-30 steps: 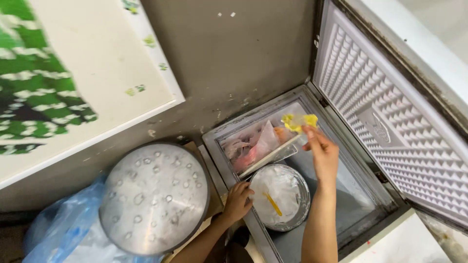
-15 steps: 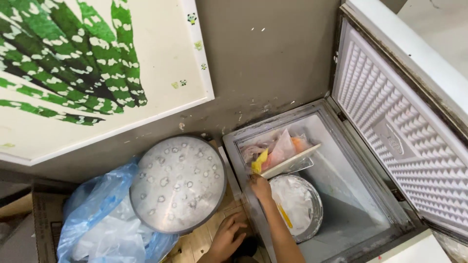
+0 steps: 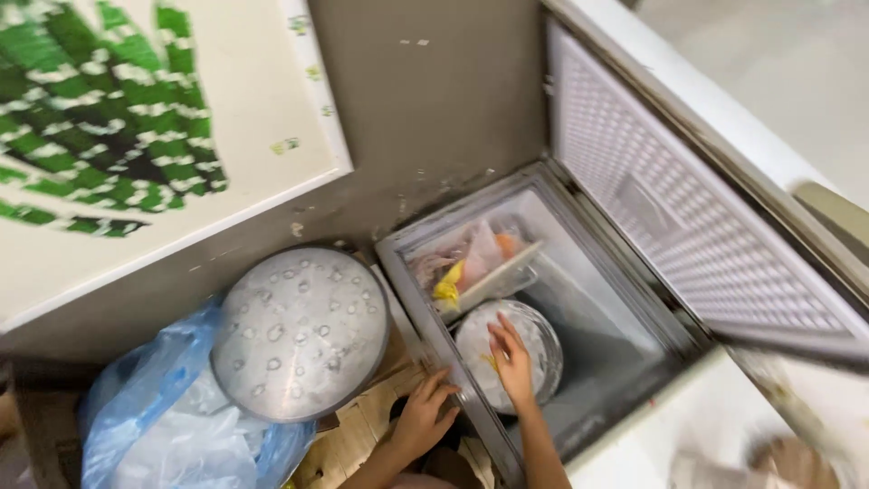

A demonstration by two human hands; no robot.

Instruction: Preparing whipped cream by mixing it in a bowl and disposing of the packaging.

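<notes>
An open chest freezer (image 3: pixel 403 272) stands against the wall, its lid (image 3: pixel 688 226) raised to the right. Inside, a round bowl covered with clear film (image 3: pixel 543 340) sits near the front. My right hand (image 3: pixel 511 358) lies flat on that film, fingers spread. Behind the bowl a pale tray (image 3: pixel 493 281) holds bagged food and a yellow item (image 3: pixel 448 288). My left hand (image 3: pixel 424 418) rests on the freezer's front left edge, fingers apart, holding nothing.
Left of the freezer a round metal lid (image 3: pixel 299 330) beaded with drops sits on wooden slats (image 3: pixel 362 430). A blue plastic bag (image 3: pixel 136 407) lies beside it. A white panel with a green leaf pattern (image 3: pixel 118 136) leans on the grey wall.
My right hand has left the yellow item on the tray and come down onto the covered bowl. My left hand shifted along the freezer's left edge. The camera view swung.
</notes>
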